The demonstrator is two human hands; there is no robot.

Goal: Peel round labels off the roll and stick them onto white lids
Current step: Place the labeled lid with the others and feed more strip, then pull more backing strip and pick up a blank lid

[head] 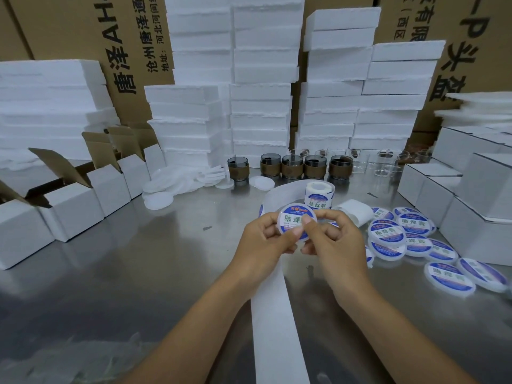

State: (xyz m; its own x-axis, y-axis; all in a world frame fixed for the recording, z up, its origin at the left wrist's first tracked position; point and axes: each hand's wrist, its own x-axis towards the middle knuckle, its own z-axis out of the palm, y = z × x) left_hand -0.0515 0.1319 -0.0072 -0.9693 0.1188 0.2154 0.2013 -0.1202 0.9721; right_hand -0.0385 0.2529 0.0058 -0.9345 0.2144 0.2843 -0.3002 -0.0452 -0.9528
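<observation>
Your left hand (263, 241) and right hand (333, 239) hold one lid (288, 225) between them, raised over the table (110, 273).
- Left fingers curl round the lid's near-left edge.
- Right thumb lies flat on the label (293, 217), which already sits on the lid face. Right fingers curl at the far-right rim.
- Roll (318, 193) stands upright just beyond the lid. Its bare backing strip (273, 314) loops round and runs under your wrists toward you.
- Labelled lids (388, 234) lie heaped and overlapping to the right of your hands.
- Blank lids (166, 189) lie scattered far left of the roll, next to open boxes (69, 206).
- Cups (291, 167) stand in a row at the back.
</observation>
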